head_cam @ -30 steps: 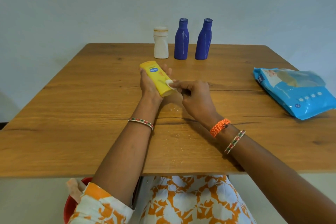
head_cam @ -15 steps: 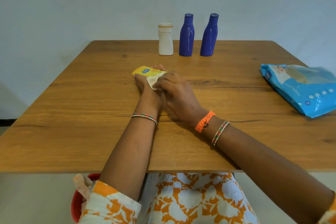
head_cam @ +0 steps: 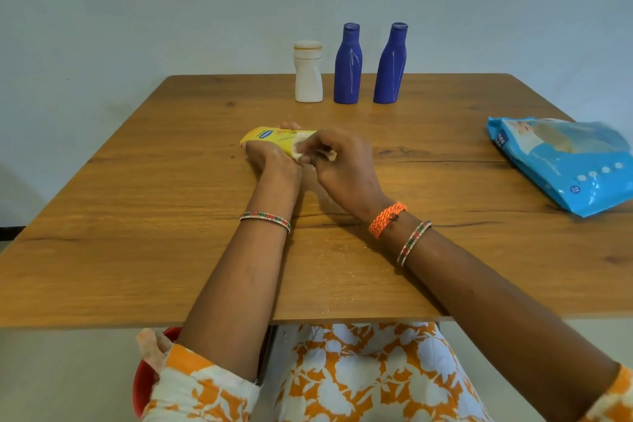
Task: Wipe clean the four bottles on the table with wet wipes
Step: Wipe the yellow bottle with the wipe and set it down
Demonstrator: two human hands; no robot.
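Note:
My left hand (head_cam: 270,158) grips a yellow bottle (head_cam: 265,138) lying almost flat near the middle of the wooden table (head_cam: 137,216). My right hand (head_cam: 339,164) pinches a white wet wipe (head_cam: 301,147) and presses it against the bottle's right end. Part of the bottle is hidden by my fingers. At the far edge stand a white bottle (head_cam: 308,74) and two blue bottles (head_cam: 347,65) (head_cam: 390,65), upright in a row.
A blue pack of wet wipes (head_cam: 565,161) lies at the table's right edge. Below the near edge on the left sits a red bin (head_cam: 144,384) with crumpled used wipes (head_cam: 149,346) in it. A pale wall stands behind the table.
The yellow bottle has tipped from upright-tilted down to nearly flat. My right hand with the wipe has shifted along the bottle. The camera view has dipped slightly.

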